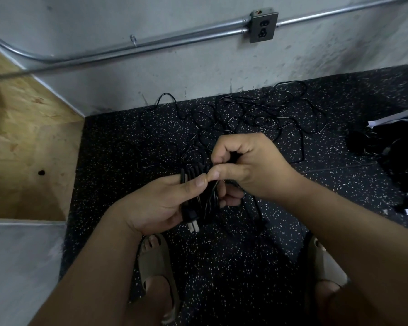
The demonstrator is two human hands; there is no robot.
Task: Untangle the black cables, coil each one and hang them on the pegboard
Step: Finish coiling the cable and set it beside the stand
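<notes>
Centre frame: your left hand (165, 203) grips folded black cable bundle (194, 172), plug (194, 225) poking out below. Your right hand (250, 165) pinches strand at bundle top. Loose tangle (245, 114) lies on floor (127, 142), upper centre. Cable likely light, limp, springy; grip bundle mid-length.

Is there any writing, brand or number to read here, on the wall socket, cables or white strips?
No text can be read in this view.
Wall socket: plain metal plate, no lettering shows.
White strips at right: too blurred to tell.
Plug of the coiled cable in the left hand: no marking shows.
</notes>
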